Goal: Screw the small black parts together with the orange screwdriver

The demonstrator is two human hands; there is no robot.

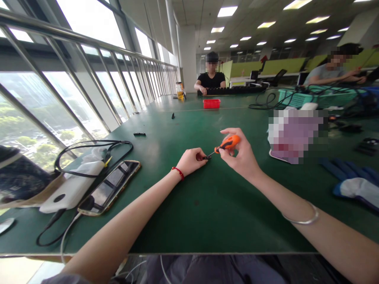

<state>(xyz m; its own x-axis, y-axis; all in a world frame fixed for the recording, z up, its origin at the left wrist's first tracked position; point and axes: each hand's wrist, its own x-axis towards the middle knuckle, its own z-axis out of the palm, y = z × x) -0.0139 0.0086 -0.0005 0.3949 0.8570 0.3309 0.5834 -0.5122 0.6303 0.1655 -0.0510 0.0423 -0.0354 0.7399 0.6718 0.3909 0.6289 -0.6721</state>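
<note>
Gripping an orange-handled screwdriver (pixel 227 143), your right hand (pixel 241 157) has its fingers curled close round the handle, the tip meeting a small black part (pixel 207 157). Your left hand (pixel 192 160) pinches that part, fingers narrow, low over the green table (pixel 207 205). Both are well right of the phone (pixel 111 186). A white power bank (pixel 71 189) lies just left of the phone.

A long dark-green bench (pixel 183 130) runs down an open office; tall glass windows (pixel 89 19) behind a steel tube railing (pixel 89 41) line its left side, bright with daylight; rectangular ceiling light panels (pixel 226 11) glow overhead; yellow-green partition screens (pixel 281 65) stand far off.
</note>
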